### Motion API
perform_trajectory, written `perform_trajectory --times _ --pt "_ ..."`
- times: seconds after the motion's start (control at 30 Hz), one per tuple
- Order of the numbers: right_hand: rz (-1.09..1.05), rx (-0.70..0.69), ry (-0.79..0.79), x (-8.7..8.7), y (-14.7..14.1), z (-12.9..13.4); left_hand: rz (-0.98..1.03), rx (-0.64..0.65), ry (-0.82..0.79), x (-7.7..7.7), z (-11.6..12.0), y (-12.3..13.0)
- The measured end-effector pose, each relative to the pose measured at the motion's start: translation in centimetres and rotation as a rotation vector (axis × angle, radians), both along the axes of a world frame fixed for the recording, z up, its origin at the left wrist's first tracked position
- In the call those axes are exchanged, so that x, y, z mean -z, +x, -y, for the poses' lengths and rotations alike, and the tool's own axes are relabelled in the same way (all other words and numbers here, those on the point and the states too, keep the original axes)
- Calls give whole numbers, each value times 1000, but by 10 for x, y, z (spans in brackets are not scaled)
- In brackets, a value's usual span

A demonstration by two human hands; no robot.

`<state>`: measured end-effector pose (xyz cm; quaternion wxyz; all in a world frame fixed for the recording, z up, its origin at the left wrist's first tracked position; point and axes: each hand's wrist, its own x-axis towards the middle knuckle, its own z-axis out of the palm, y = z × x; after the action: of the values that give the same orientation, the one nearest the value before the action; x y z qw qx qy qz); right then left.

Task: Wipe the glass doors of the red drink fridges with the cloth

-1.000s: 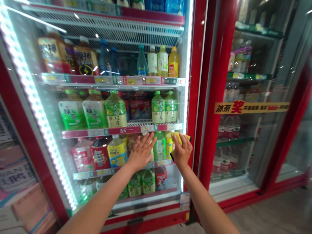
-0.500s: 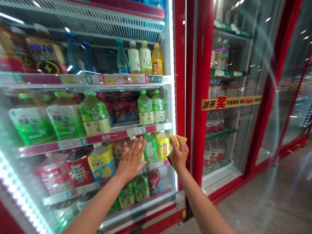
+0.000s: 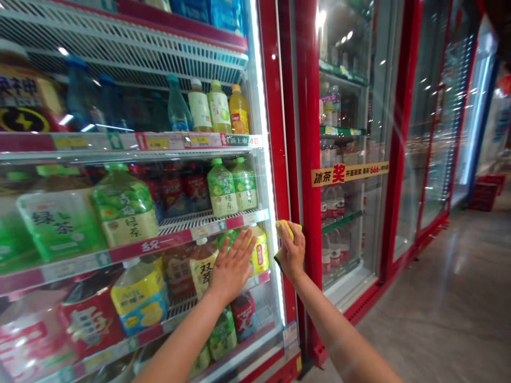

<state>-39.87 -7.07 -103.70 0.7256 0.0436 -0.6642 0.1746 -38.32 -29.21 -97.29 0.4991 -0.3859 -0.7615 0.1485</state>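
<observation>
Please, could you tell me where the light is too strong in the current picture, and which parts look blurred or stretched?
Head view: the light strip at the cooler's right edge is nearly white; head view: small bright reflections dot the neighbouring glass door; head view: the pink bottle at lower left looks soft and stretched, while the left hand and right hand are clearer.

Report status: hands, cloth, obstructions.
Left hand open, nothing held, in front of bottles. Right hand gripping yellow cloth before red frame, contact unclear. No obstruction visible at cloth.
</observation>
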Motion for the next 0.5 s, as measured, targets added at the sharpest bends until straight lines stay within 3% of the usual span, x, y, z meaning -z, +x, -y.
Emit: perform_trajectory --times 0.07,0.13,0.2,0.3,0.37,0.43,0.5 --pt "19 13 9 20 5 3 11 3 3 0 1 0" --pt "15 12 14 16 6 1 19 7 0 -1 3 2" --pt "-1 7 21 -14 1 -4 13 14 -2 -4 5 4" --pt "-22 6 18 -73 -11 -12 -14 31 13 -7 11 6" --pt "-24 16 -1 -94 -15 -12 -27 40 25 -8 15 7" --pt "-15 19 4 -87 -13 -7 -32 43 37 -7 20 8" --pt "9 16 44 -60 -6 -1 -34 34 44 -6 26 10"
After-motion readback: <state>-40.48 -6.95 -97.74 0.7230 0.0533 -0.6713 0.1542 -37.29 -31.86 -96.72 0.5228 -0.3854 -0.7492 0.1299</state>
